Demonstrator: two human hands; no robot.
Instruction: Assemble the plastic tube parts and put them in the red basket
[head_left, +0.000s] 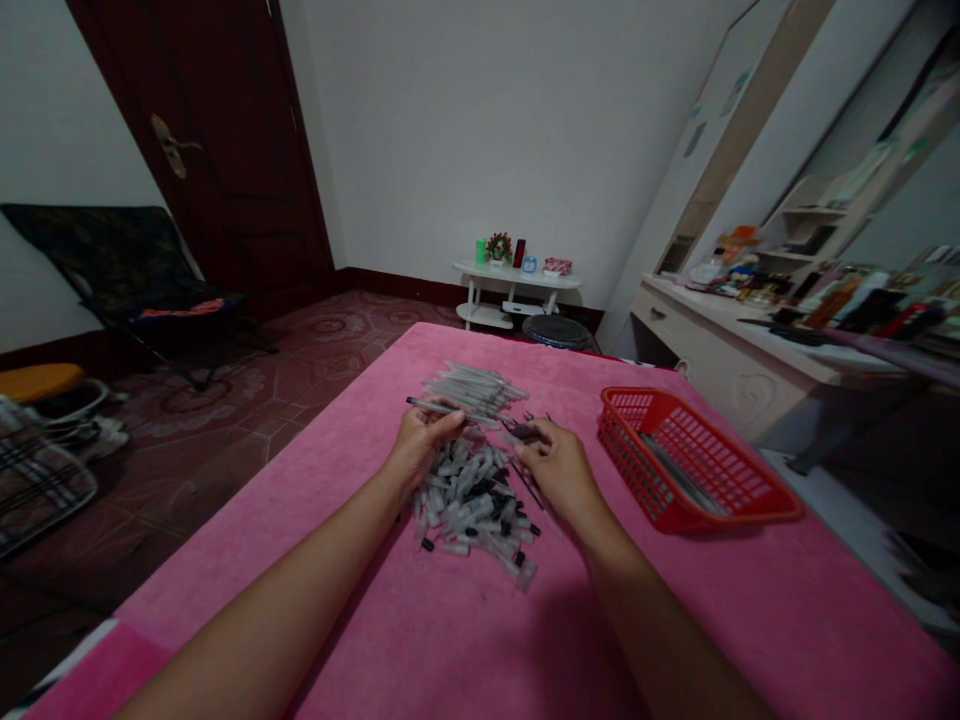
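Observation:
My left hand [426,440] is closed on a clear pen [435,404] with a dark end, held nearly level between thumb and fingers. My right hand [553,462] is closed around several thin dark pieces [521,429], whose tips stick out past the fingers; their exact kind is too small to tell. Below and between both hands lies a heap of clear pen caps [469,500] with black parts. Just beyond the hands is a pile of clear pen barrels [472,385] lying side by side. A thin dark stick [531,488] rests by the right hand.
A red plastic basket [660,500] with long thin pieces inside stands to the right on the pink cloth [360,620]. Further right is a white dresser [720,350] crowded with bottles. A low white stand [465,268] is at the far wall, a folding chair [112,260] at left.

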